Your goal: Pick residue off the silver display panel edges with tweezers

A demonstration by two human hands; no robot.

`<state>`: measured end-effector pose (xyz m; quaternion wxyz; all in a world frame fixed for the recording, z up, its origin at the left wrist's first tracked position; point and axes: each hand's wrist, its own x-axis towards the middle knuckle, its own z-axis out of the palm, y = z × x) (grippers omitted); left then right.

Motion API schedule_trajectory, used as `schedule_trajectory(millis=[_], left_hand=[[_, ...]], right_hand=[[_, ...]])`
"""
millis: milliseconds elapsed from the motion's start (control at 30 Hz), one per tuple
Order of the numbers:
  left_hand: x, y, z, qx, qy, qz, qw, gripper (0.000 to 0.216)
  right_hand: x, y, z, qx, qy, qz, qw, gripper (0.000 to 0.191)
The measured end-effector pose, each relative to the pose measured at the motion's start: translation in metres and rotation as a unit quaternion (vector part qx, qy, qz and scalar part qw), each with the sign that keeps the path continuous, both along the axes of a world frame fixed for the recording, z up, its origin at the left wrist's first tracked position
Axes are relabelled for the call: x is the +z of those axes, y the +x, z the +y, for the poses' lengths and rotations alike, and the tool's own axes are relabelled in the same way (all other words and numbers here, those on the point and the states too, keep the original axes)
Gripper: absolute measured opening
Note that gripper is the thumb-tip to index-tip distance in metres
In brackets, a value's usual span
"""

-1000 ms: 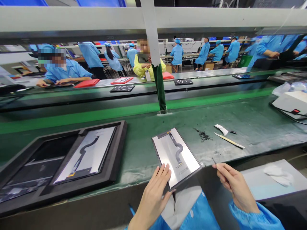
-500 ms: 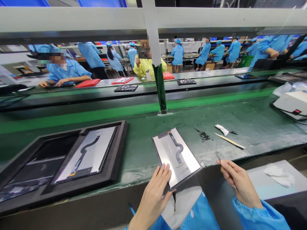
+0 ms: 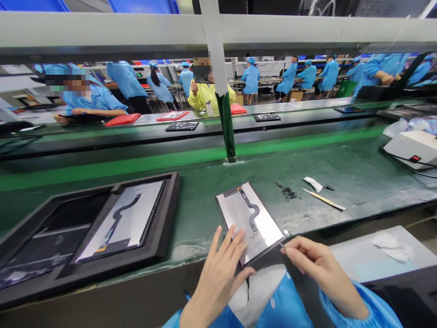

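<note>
An LCD screen panel (image 3: 269, 223) with a silvery back and a dark, curved flex cable (image 3: 253, 212) lies at the front edge of the green bench, its near end jutting out over my lap. Across its lower left part rests my left hand (image 3: 220, 266), fingers spread and the thumb by the near edge. My right hand (image 3: 312, 259) pinches slim tweezers (image 3: 282, 246), whose tip is at the panel's right corner; the tip itself is too small to make out. Beyond the panel lies a small heap of black scraps (image 3: 289, 193).
A similar panel (image 3: 128, 214) sits in a black foam tray (image 3: 167, 228) on the left. A yellow-handled blade tool (image 3: 324, 199) and a paper-wrapped tool (image 3: 313, 184) lie right of the scraps. A green post (image 3: 226, 127) rises behind. Co-workers sit across the line.
My right hand has moved left with the tweezers, from the bench by the scraps to the panel's corner. A few black bits remain on the bench there. My left fingers have spread wider.
</note>
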<state>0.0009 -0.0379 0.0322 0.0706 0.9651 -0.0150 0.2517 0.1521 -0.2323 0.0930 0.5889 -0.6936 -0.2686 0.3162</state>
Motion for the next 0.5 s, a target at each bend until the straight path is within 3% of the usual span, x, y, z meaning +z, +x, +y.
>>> schedule_trajectory(millis=[100,167,233,333,500], left_hand=[[0.009,0.021,-0.001,-0.046,-0.056,0.037,0.997,0.010],[0.009,0.031,-0.002,-0.062,-0.092,0.050,0.993,0.014],[0.008,0.035,-0.002,-0.063,-0.105,0.049,0.991,0.022],[0.005,0.031,-0.002,-0.068,-0.099,0.042,0.992,0.024],[0.004,0.035,-0.002,-0.096,-0.124,0.074,0.985,0.024]], right_hand=[[0.009,-0.006,0.021,0.057,0.024,-0.022,0.998,0.038],[0.002,-0.004,0.031,0.023,0.040,-0.023,0.999,0.041],[-0.015,-0.002,0.034,-0.048,0.039,-0.025,0.998,0.043],[-0.052,-0.011,0.025,-0.087,0.010,-0.040,0.995,0.043],[-0.094,-0.037,0.011,-0.026,-0.033,-0.047,0.998,0.040]])
